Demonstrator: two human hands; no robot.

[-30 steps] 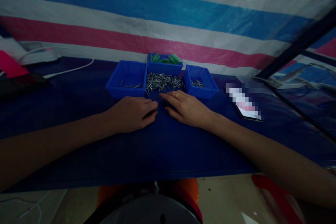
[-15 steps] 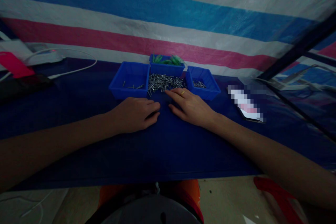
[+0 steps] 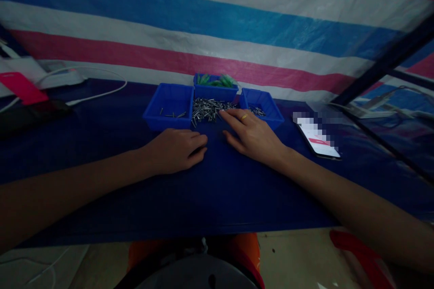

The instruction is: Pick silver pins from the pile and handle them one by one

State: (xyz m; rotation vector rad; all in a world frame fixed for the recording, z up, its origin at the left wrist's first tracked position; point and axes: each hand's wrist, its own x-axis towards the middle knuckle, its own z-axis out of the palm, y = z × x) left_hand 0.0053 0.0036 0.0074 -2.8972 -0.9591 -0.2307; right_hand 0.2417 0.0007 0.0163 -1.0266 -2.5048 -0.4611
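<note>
Facing the metal pile (image 3: 206,109): your right hand (image 3: 256,133), ring (image 3: 244,117) on one finger, fingers stretched, thumb well apart; nothing visible in it, underside hidden.
Pile vs right fingertips: at the index tip, which overlaps its near right part in view; contact, can't tell.
Other hand: your left hand (image 3: 176,150), fingers loosely curled, gap between thumb and index; nothing seen in it, palm side hidden.
Pile vs left fingertips: beyond them, apart, bare table between.
Pile spot: loose on the blue table (image 3: 220,198), between left bin (image 3: 167,123) and right bin (image 3: 266,100), on the near side of back bin (image 3: 217,93).
Left bin: a few metal pieces (image 3: 174,114) on its floor.
Right bin: small metal cluster (image 3: 257,110); your right hand covers its near left corner in view.
Back bin: green items (image 3: 225,81), too blurred to name.
Far right: phone (image 3: 320,137), screen lit, partly pixelated, well apart from your right hand.
Backdrop: striped sheet (image 3: 203,13).
</note>
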